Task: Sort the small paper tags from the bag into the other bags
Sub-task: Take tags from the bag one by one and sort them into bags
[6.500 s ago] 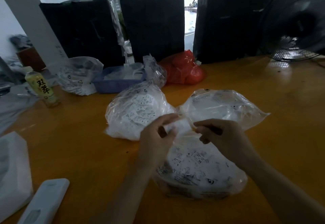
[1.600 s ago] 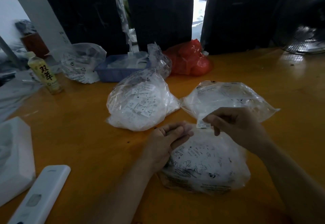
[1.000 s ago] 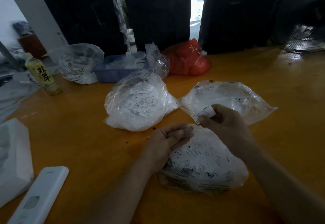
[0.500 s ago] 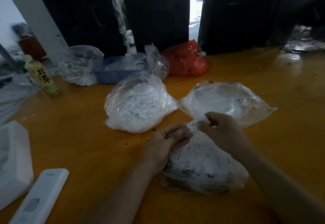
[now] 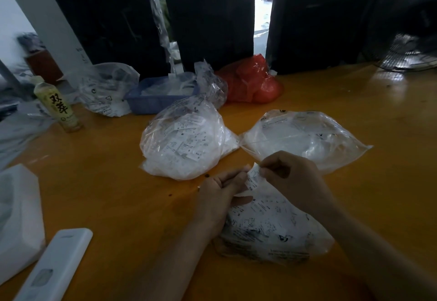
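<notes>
Head view: on the orange tabletop [image 5: 354, 102] a bottle [image 5: 58, 106] lettered 双萃, a blue tray [image 5: 151, 102] and a red bag [image 5: 253, 83] lie behind two clear bags [image 5: 184, 144] [image 5: 307, 137]. Visible tags read S, L, XS. Above the near bag [image 5: 272, 227], the right hand [image 5: 293, 177] pinches a tag [image 5: 252, 179]; the left hand [image 5: 220, 194], fingers curled, touches it.

Premises present as a garment packing or warehouse workroom. Evidence: a broad orange worktable [image 5: 354, 116]; several clear plastic bags [image 5: 184, 142] filled with printed size tags lettered S, L, XS; a blue tray [image 5: 153, 102] of loose stock; large black-wrapped bales [image 5: 208, 16] standing behind; an industrial fan [image 5: 406, 24]; open doorway to daylight.
</notes>
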The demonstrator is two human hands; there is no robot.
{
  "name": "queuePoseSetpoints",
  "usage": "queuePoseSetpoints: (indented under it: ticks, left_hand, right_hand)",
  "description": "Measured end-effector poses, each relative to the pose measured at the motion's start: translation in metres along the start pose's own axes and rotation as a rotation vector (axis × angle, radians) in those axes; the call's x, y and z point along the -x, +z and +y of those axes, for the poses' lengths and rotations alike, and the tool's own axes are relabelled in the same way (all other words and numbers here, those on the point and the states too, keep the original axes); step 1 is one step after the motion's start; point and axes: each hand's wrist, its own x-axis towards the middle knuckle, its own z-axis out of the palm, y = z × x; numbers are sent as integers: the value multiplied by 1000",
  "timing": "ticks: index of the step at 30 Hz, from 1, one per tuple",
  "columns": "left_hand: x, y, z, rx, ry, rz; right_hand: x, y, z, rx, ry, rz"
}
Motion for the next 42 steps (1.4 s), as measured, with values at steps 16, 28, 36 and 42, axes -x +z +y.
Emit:
queuePoseSetpoints:
  ticks: [16, 28, 36, 42]
  left_hand:
    - [3, 3, 4, -18, -5, 1]
    - [-11, -13, 54, -811, 635, 288]
    - [-81, -83, 76, -1586, 213, 536]
    - [-93, -74, 76, -1846, 191, 319]
  right_hand:
    - [1, 6, 0, -27, 1, -101]
    - [-15, -21, 14, -9, 72, 202]
    - [-37, -27, 73, 730, 267, -8]
    - [-38, -23, 72, 781, 207, 20]
